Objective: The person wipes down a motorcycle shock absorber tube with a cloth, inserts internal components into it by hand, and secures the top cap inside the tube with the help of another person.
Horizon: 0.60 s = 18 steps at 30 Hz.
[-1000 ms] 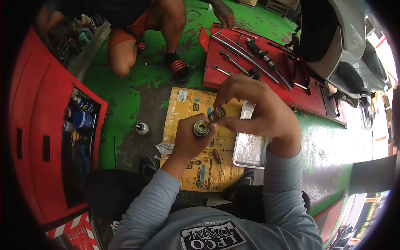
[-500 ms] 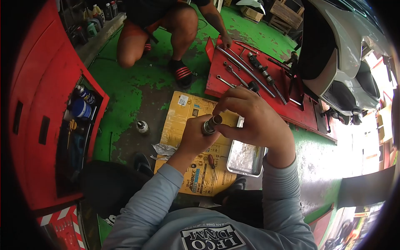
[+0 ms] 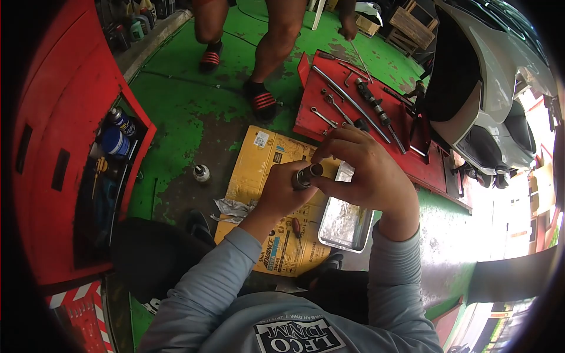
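Scooter (image 3: 497,100): standing at far right, grey-panelled.
Red platform (image 3: 307,115): bearing a spanner (image 3: 323,117) and a long bar (image 3: 352,105).
Cardboard sheet (image 3: 250,159): lying yellow on the green floor (image 3: 176,117), below the hands.
Metal tray (image 3: 347,223): resting along the cardboard's right edge.
Right hand (image 3: 374,170): curving thumb and fingers, parted, about the metal tube's (image 3: 302,178) dark end; whether they are touching it, I cannot tell.
Left hand (image 3: 281,191): clamping firmly round the tube.
Metal tube: sitting in that fist above the cardboard.
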Tool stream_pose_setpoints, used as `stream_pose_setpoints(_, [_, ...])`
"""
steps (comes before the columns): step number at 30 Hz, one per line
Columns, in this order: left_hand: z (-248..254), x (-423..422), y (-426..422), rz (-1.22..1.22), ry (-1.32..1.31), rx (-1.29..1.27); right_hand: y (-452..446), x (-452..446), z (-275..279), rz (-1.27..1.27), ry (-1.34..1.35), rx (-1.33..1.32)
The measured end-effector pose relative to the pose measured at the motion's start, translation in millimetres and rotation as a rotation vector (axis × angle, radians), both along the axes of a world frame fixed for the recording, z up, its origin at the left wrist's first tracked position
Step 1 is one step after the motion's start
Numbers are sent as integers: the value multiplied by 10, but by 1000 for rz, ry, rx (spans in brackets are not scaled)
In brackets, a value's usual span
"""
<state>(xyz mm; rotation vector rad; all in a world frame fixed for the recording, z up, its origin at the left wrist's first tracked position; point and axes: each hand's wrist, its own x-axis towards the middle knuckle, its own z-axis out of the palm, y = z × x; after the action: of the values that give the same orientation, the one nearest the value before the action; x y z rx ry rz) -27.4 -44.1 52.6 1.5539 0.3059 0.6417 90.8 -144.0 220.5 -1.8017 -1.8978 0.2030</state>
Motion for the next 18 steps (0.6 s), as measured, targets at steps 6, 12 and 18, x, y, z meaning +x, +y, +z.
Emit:
stream_pose_setpoints(6, [35, -11, 18, 5, 24, 51, -1, -1, 6, 0, -9, 1])
stream_pose_setpoints(12, [17, 18, 6, 21, -12, 27, -8, 12, -24, -14, -14, 14])
stream_pose_setpoints(18, [13, 8, 23, 4, 15, 41, -10, 9, -13, -24, -18, -6])
